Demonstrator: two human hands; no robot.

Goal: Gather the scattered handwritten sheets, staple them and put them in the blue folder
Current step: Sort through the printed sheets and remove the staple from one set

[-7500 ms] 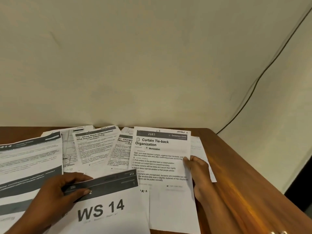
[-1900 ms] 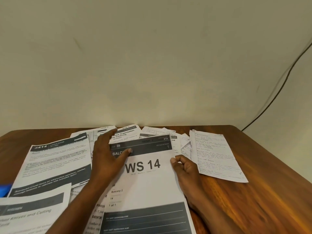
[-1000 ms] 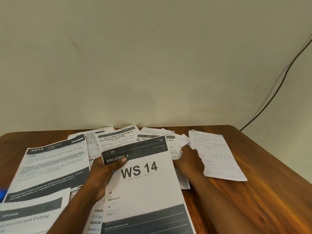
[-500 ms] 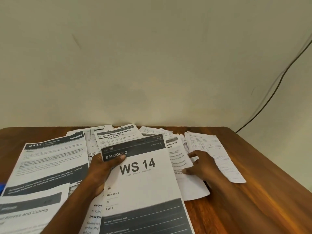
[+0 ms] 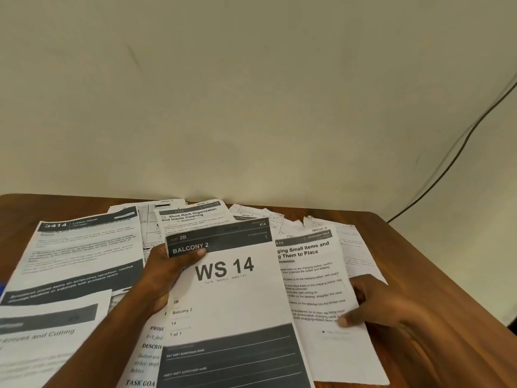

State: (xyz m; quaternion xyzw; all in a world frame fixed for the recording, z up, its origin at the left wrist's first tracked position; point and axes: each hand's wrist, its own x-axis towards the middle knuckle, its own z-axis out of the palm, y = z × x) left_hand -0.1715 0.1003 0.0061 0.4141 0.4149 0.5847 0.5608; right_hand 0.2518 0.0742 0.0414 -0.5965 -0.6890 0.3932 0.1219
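Note:
My left hand (image 5: 165, 273) grips the left edge of a printed "WS 14" sheet (image 5: 237, 301), thumb on its dark header, lifting it over the pile. My right hand (image 5: 372, 302) presses fingertips on the right edge of a printed "Small Items" sheet (image 5: 316, 278) lying beside it. Handwritten sheets (image 5: 354, 247) lie at the right, partly under that printed page, and more handwritten scraps (image 5: 260, 214) show at the back. A sliver of blue (image 5: 1, 287), perhaps the folder, peeks at the far left edge. No stapler is visible.
Other printed sheets cover the brown wooden table (image 5: 436, 289): a "3414" page (image 5: 84, 253) at left, a "Shoe Rack Organization" page (image 5: 193, 215) at the back, another (image 5: 42, 340) at lower left. A black cable (image 5: 447, 166) runs down the wall at right.
My right hand has dragged the "Small Items" sheet out toward me and to the right, over the handwritten sheet. My left hand keeps holding the "WS 14" sheet raised.

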